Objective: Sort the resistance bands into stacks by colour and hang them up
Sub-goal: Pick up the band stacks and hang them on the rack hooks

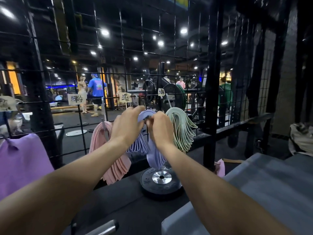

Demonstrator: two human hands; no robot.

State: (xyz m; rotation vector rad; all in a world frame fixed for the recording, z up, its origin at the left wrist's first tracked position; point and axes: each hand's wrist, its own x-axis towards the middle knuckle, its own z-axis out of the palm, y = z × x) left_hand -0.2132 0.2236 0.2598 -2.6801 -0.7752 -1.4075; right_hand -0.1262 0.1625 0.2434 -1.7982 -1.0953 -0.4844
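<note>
On the head view I see both arms stretched forward to the wire grid (81, 116). My left hand (127, 126) and right hand (160, 129) curl their fingers around the top of the blue bands (145, 116), hung between the pink bands (101, 138) and green bands (179, 122). Below lies a black weight plate (152, 185) on a dark surface; a dim gym shows beyond.

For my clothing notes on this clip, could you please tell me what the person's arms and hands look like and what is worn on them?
Both forearms are bare as far as the picture shows, with no sleeves. The left hand and right hand wear no gloves, and no watch, bracelet or ring is visible.
</note>
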